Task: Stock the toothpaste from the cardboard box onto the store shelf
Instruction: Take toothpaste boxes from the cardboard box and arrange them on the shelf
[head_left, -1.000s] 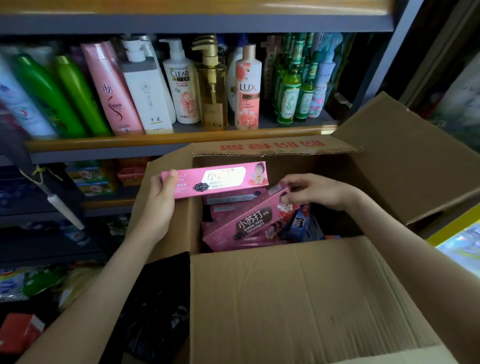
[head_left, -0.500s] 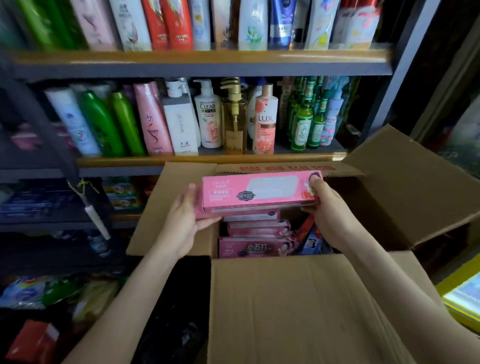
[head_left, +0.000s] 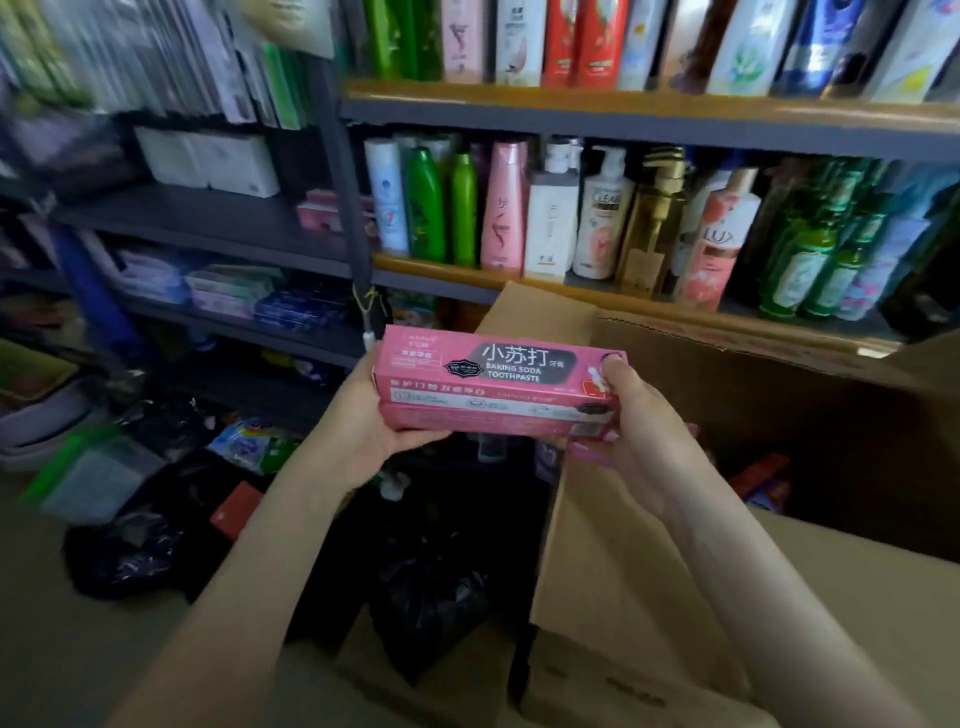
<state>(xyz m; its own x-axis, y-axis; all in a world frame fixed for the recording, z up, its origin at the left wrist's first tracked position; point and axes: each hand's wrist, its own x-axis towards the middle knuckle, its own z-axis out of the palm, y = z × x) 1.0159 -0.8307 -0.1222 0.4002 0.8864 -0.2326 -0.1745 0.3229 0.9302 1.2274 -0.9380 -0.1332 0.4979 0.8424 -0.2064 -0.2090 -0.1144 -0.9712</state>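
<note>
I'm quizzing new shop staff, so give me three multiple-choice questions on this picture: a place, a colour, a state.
1. Where is the toothpaste pack? A. In the air by the left edge of the cardboard box. B. Deep inside it. C. On a shelf.
2. What colour is it? A. Blue. B. Green. C. Pink.
3. How is it held? A. One hand. B. Both hands. C. Not held.
Answers: 1 A, only hands support it; 2 C, its faces are pink; 3 B, the left hand and right hand grip opposite ends.
</note>
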